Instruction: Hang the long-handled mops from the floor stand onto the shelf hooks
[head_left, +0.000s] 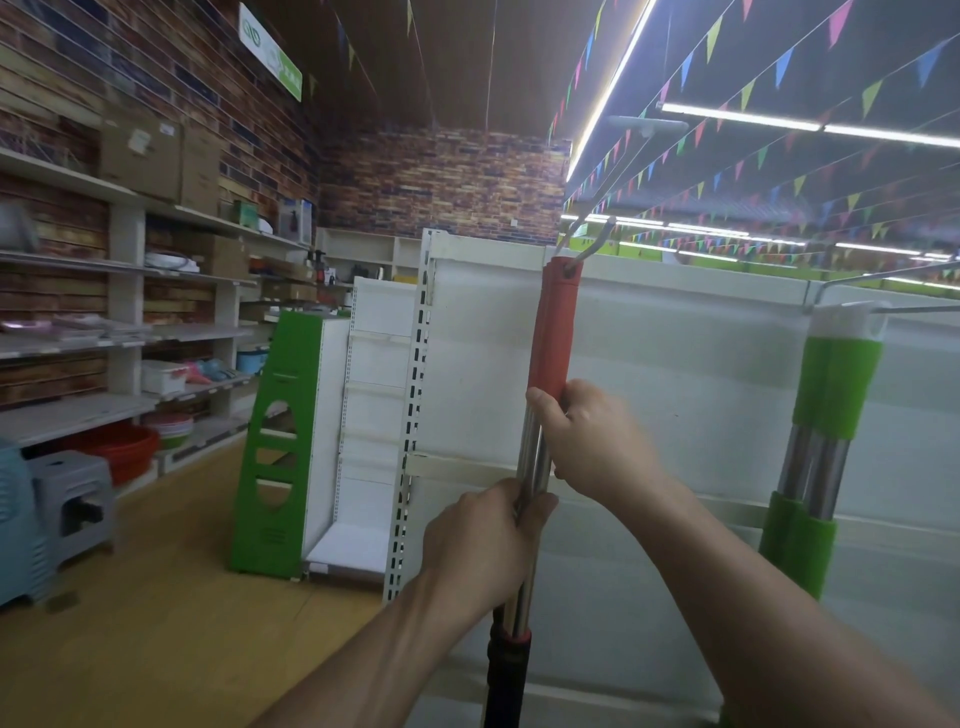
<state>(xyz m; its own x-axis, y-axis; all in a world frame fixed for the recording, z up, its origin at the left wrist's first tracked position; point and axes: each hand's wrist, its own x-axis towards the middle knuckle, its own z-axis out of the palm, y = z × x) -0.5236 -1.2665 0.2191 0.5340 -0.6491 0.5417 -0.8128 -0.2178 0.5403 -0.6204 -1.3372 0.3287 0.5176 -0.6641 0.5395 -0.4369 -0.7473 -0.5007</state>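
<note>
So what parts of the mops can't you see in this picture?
Head view only:
- Mop heads: cut off by the bottom edge.
- Red-grip mops: how many poles, hidden under the left hand and right hand.
- Green-grip mops: the hanging hole, blurred beside the wire hook.
- Floor stand: out of frame.

Red-gripped mop handles (555, 332), green-gripped mop handles (831, 395), white shelf panel (675, 374).

Dim, bluish aisle lit by glaring ceiling light strips (608, 98); wide-angle bending at the edges, details soft, perhaps slight motion blur.
</note>
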